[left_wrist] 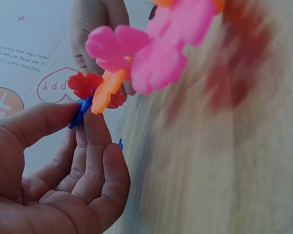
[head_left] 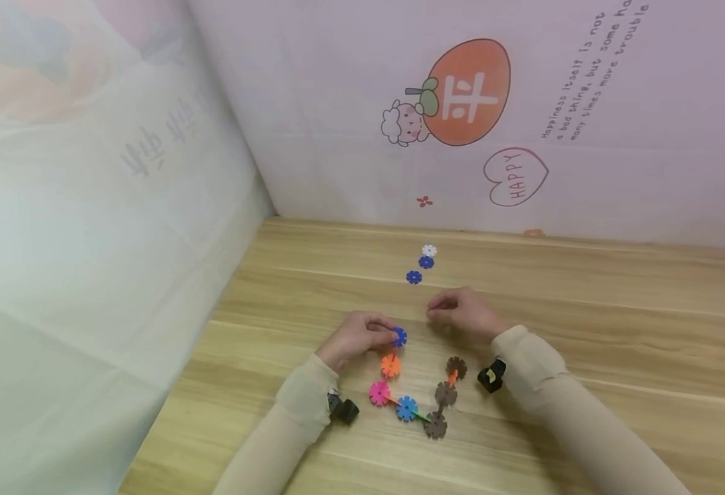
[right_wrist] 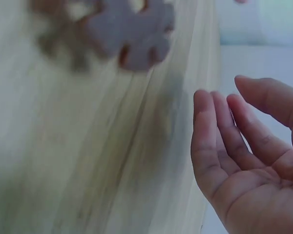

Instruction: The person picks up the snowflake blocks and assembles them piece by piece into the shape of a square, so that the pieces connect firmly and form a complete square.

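A chain of notched, flower-shaped plastic discs is linked in a U shape above or on the wooden table. Between thumb and fingers, my left hand pinches the dark blue disc at its left end. Below that come an orange disc, a pink disc and a light blue disc. Several brown discs form the right side, with an orange one on edge. In the left wrist view, a red disc shows by the pinched one. My right hand holds nothing, its fingers loosely bent, beyond the chain's right end.
Farther back on the wooden table lie a white disc and two loose dark blue discs, one close to the white one. Printed cloth hangs along the table's back edge, and pale cloth along its left.
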Tool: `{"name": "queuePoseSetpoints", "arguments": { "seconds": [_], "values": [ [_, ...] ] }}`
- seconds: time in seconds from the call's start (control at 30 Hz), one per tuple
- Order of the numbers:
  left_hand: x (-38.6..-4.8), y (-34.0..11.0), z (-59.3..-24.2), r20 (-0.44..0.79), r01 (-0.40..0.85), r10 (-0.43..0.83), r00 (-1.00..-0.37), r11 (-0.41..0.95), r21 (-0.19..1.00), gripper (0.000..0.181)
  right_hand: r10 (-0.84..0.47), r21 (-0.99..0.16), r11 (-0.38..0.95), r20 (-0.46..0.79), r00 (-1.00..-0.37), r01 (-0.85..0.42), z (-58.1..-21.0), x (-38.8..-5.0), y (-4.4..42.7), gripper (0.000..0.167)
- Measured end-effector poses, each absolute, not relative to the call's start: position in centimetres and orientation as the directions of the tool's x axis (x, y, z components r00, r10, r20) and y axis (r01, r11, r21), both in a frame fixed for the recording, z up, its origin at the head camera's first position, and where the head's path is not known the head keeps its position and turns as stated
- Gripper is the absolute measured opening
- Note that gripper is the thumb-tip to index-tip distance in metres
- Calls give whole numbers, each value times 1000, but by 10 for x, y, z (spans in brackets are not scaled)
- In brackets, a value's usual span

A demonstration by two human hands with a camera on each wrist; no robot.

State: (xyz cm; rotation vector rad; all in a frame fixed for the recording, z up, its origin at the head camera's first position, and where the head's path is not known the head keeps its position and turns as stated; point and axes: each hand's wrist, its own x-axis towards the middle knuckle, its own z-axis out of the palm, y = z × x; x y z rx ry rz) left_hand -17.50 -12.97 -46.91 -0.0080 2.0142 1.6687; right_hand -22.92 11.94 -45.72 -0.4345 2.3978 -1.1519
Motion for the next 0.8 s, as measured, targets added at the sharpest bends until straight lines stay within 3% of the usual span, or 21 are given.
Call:
{"name": "queuePoseSetpoints", "arguments": {
  "seconds": [0.1,0.27,0.63,0.8],
  "values": [
    [-174,-131,-468,-394,-332,293,-871,239,913,23,-409,-737,666,-233,-882,-114,-457,-234,124,28],
    [-174,-133,-467,-395,-335,266,-879,244,910,23,-367,-748,658,-214,-905,-90,-457,-239,127,32],
    [-176,-138,-469,-405,-354,260,-876,223,908,22,-323,-763,644,-208,-923,-53,-458,-257,118,42],
    [-177,-140,-471,-408,-355,254,-877,229,906,22,-326,-733,674,-182,-928,-93,-459,-267,109,43]
  ]
}}
